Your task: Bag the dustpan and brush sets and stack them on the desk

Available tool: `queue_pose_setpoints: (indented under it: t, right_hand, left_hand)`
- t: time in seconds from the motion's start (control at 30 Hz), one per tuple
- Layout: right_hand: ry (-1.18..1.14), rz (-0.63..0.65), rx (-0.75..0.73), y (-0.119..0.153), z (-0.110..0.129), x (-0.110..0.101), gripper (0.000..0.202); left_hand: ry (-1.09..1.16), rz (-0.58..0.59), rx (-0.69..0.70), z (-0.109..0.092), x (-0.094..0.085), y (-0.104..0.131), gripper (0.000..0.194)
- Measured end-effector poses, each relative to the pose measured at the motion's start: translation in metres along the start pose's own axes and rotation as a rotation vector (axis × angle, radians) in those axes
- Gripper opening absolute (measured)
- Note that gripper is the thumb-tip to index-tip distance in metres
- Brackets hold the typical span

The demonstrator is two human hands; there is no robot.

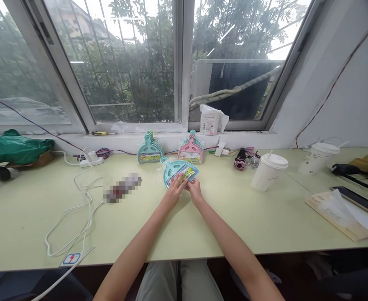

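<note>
A teal mini dustpan-and-brush set in clear wrapping (pixel 177 169) lies flat on the pale green table (pixel 221 225), in front of me. My left hand (pixel 175 190) grips its near edge by the label, and my right hand (pixel 194 189) pinches the same edge from the right. Behind it, two stacks of similar sets lean against the wall under the window: a teal stack (pixel 150 149) and a pink stack (pixel 190 149).
A white cable (pixel 77 209) and power strip (pixel 91 160) lie at left, beside a blurred small object (pixel 122 188). Two lidded paper cups (pixel 268 171) (pixel 318 157) stand at right. A green bag (pixel 14 146) sits far left; a board and phone (pixel 356 200) at far right.
</note>
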State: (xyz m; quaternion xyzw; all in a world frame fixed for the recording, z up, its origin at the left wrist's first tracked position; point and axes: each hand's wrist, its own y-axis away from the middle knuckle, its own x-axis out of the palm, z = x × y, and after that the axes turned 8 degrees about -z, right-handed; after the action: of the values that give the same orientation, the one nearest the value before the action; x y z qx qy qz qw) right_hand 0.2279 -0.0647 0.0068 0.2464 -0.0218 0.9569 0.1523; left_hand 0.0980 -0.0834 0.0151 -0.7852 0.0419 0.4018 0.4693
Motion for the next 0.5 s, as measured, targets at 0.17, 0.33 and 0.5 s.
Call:
queue_pose_setpoints:
  t: [0.17, 0.33, 0.5]
  right_hand:
    - [-0.043, -0.019, -0.007, -0.002, 0.002, -0.002, 0.038]
    - [-0.103, 0.007, 0.023, -0.002, 0.007, -0.002, 0.039]
    - [-0.103, 0.072, 0.018, 0.0, 0.008, -0.001, 0.042]
  left_hand:
    - [-0.018, -0.444, -0.333, -0.015, -0.008, -0.003, 0.06]
    - [0.582, -0.663, -0.91, -0.001, -0.012, -0.008, 0.08]
    - [1.106, -0.314, -0.995, 0.008, -0.006, -0.009, 0.065]
